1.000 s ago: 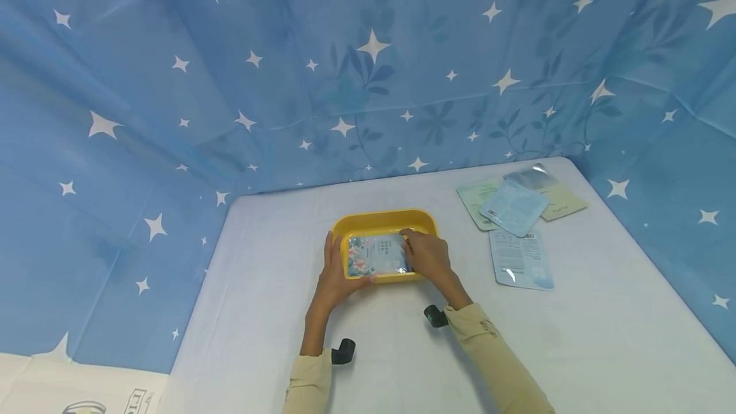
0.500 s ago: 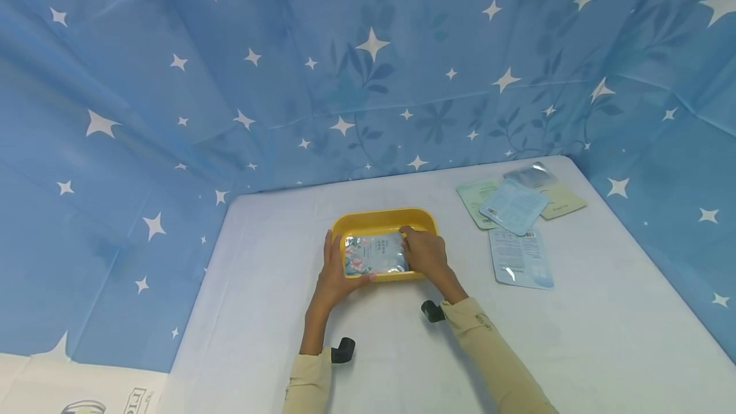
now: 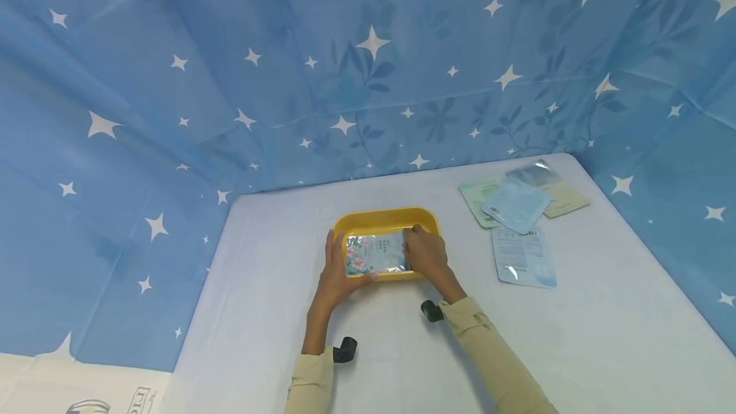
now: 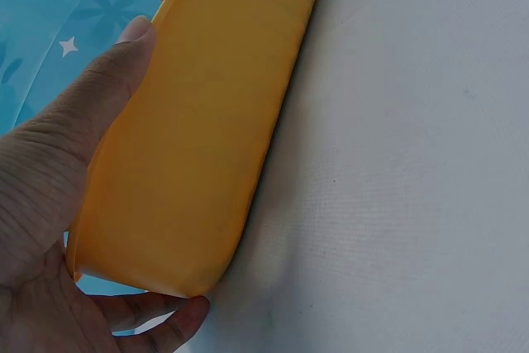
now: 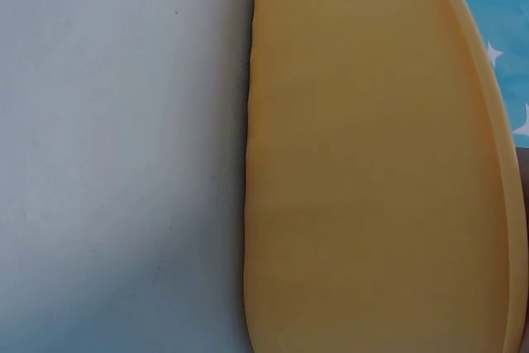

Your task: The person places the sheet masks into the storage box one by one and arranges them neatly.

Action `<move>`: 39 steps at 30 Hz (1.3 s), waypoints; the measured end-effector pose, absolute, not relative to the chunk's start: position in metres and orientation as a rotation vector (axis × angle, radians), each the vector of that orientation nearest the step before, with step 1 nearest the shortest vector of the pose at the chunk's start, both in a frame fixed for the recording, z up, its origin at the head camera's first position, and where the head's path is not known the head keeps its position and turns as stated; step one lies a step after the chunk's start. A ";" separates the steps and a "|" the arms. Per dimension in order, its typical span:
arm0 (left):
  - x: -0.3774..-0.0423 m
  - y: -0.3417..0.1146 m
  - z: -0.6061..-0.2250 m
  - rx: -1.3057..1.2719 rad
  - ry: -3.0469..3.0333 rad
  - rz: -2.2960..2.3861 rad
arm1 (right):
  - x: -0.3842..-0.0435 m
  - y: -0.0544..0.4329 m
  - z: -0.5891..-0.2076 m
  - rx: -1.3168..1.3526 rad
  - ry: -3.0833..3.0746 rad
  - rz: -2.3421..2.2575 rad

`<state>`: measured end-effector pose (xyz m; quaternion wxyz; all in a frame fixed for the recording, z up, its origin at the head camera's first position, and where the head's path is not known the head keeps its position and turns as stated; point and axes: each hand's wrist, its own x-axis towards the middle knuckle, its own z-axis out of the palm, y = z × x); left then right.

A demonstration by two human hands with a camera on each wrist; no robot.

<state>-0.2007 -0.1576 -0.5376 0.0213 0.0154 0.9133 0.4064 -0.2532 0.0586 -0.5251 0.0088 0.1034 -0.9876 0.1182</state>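
In the head view a yellow plastic tray stands on the white-covered table. Inside it lies a blue sheet mask packet printed with pink flowers. My left hand grips the tray's left end, thumb along the near rim and fingers round the left side. The left wrist view shows that thumb against the tray's outer wall. My right hand reaches inside with curled fingers and holds the packet's right end, which it covers. In the right wrist view the tray wall hides nearly all of that hand.
To the right, several flat packets lie on the table: a light blue one overlaps a green one and a yellowish one. Another blue packet lies nearer. A blue star-patterned curtain surrounds the table.
The packet has shifted slightly left in the tray, then slightly back. My right fingers have curled in closer over its right end. The left hand keeps its hold.
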 end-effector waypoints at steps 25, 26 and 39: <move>-0.201 -0.156 -0.534 0.110 2.838 1.285 | -0.255 0.061 -0.523 0.323 -3.157 0.517; -0.201 -0.156 -0.534 0.108 2.835 1.284 | -0.255 0.062 -0.523 0.311 -3.137 0.559; -0.202 -0.157 -0.536 0.050 2.828 1.248 | -0.252 0.072 -0.525 0.241 -2.745 1.179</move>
